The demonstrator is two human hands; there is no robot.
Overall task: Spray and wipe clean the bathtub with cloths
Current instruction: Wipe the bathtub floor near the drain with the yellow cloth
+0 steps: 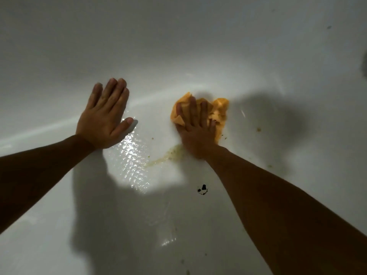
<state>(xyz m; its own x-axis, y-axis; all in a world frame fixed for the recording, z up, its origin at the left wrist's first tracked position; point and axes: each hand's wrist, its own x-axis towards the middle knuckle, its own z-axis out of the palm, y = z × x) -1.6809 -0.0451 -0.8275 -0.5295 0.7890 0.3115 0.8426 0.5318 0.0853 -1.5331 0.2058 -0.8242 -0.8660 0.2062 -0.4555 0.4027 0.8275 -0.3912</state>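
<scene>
Half the orange cloth (220, 105) lies hidden under the flat right hand (196, 133).

The person's left hand (103, 120) is lying flat, fingers straight and together, on the smooth white bathtub (198, 36) at the left centre of the frame. At centre right, the right hand (195, 128) is pressing down with spread fingers on a crumpled orange cloth (220, 108). A yellowish-green smear (164, 157) is trailing from the heel of that hand toward the lower left. A wet, glistening patch (133, 155) is shining between the hands, and a small black mark (203, 189) is showing below centre.
</scene>
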